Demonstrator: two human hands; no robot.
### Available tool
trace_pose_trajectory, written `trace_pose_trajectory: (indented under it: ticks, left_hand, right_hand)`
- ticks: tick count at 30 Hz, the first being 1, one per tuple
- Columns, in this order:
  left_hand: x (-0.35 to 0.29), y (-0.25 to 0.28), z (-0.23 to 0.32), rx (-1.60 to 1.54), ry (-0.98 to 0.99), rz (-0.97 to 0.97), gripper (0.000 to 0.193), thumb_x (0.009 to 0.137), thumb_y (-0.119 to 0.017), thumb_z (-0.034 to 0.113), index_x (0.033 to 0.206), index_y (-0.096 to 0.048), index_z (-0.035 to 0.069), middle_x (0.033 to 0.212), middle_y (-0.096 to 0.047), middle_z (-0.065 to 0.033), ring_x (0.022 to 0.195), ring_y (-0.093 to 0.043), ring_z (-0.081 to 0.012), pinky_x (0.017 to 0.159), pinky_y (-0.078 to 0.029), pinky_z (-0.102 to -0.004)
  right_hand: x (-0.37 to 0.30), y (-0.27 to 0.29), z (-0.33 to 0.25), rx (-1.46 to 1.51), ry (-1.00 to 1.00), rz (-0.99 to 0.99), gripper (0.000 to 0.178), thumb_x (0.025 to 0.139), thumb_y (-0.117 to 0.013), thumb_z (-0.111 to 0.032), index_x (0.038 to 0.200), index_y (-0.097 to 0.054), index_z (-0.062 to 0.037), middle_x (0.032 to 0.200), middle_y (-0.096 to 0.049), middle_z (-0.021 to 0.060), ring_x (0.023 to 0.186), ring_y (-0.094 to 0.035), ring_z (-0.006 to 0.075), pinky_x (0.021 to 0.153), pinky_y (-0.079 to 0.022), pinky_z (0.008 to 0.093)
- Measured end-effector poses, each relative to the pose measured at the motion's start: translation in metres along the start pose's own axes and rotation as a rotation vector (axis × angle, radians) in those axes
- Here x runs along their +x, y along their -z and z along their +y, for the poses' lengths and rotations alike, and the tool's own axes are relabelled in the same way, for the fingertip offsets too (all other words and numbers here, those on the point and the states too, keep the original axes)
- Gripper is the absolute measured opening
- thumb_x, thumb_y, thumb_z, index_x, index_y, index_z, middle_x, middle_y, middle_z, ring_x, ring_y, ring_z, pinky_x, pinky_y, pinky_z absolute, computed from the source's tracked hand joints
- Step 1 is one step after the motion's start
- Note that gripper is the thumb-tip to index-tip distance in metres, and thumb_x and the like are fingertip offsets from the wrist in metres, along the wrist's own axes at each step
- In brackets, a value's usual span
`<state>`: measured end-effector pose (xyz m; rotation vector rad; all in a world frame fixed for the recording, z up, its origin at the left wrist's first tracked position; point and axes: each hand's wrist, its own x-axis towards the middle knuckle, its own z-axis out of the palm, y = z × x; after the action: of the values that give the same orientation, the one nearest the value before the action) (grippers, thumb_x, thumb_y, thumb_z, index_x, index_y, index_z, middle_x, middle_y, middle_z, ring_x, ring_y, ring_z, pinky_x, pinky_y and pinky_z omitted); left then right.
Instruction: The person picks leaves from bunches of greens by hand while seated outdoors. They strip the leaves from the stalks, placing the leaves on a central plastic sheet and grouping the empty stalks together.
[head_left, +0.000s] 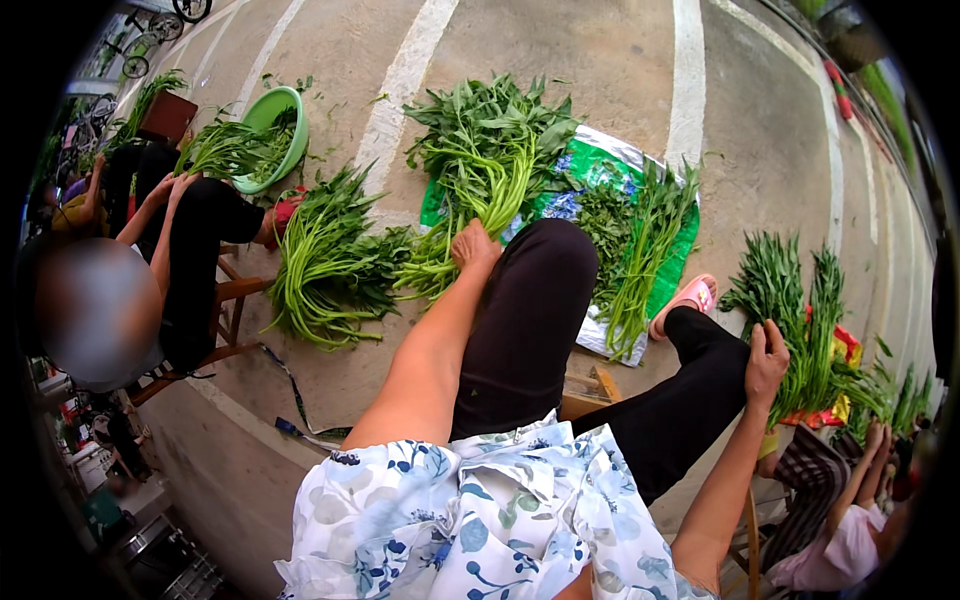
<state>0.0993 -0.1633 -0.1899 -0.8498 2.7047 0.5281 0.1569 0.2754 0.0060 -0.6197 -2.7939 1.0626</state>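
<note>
Closest to me is my own floral blouse point(490, 520), white with blue flowers, filling the six o'clock part of the view, with my black trousers point(530, 320) running up from it. Starting at nine o'clock, a person in black point(195, 260) sits on a wooden stool, both hands raised to a bunch of leafy stems beside a green basin point(285, 125) at about eleven o'clock. Next comes a loose pile of long green stems point(320, 265) lying on the concrete. My left hand point(472, 248), near the centre, reaches down with its fingers curled onto the stalk ends of the big bundle of greens point(480, 160), which fans out toward twelve o'clock; I cannot tell how tightly it grips. Past my knee, more greens lie on a green plastic sheet point(600, 170) at one o'clock, near my pink sandal point(690, 298). At three o'clock my right hand point(765, 360) is closed around the stems of an upright bunch of greens point(785, 300). Another person's hands show at four o'clock.
</note>
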Motion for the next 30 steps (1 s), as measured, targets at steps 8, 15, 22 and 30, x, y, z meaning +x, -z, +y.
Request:
trace_pose_trajectory:
  ticks: [8,15,22,30]
  left_hand:
    - [0.004,-0.006,-0.001,0.114,-0.044,-0.012,0.030,0.063,-0.068,0.016,0.089,-0.057,0.004,0.081,-0.064,-0.0161,0.080,-0.062,-0.0330,0.072,-0.048,-0.0410]
    - [0.011,0.002,-0.003,0.079,0.109,-0.216,0.029,0.065,-0.065,0.017,0.091,-0.066,0.004,0.089,-0.065,-0.0165,0.087,-0.062,-0.0327,0.077,-0.048,-0.0368]
    - [0.016,0.023,-0.041,-0.361,0.052,-0.194,0.035,0.062,-0.068,0.022,0.090,-0.065,0.002,0.086,-0.065,-0.0137,0.078,-0.063,-0.0271,0.070,-0.049,-0.0343]
    - [0.007,0.114,-0.053,-1.064,0.094,-0.429,0.012,0.070,-0.062,0.007,0.076,-0.060,-0.003,0.064,-0.061,-0.0085,0.056,-0.059,-0.0167,0.054,-0.050,-0.0320]
  right_hand:
    - [0.001,0.000,-0.003,0.011,-0.002,0.011,0.039,0.085,-0.058,-0.022,0.111,-0.055,0.0067,0.097,-0.062,0.0118,0.085,-0.058,0.0161,0.076,-0.044,0.0262]
    - [0.000,-0.001,0.000,0.028,0.019,0.023,0.037,0.086,-0.058,-0.019,0.111,-0.055,0.0077,0.095,-0.062,0.0110,0.084,-0.058,0.0149,0.075,-0.045,0.0259]
    - [0.002,-0.002,0.001,0.061,0.024,0.015,0.037,0.086,-0.058,-0.018,0.112,-0.054,0.0080,0.098,-0.062,0.0119,0.086,-0.058,0.0153,0.077,-0.044,0.0258]
    - [0.003,-0.001,0.014,0.089,0.022,0.025,0.037,0.086,-0.058,-0.019,0.112,-0.054,0.0074,0.100,-0.062,0.0130,0.089,-0.058,0.0163,0.079,-0.044,0.0262]
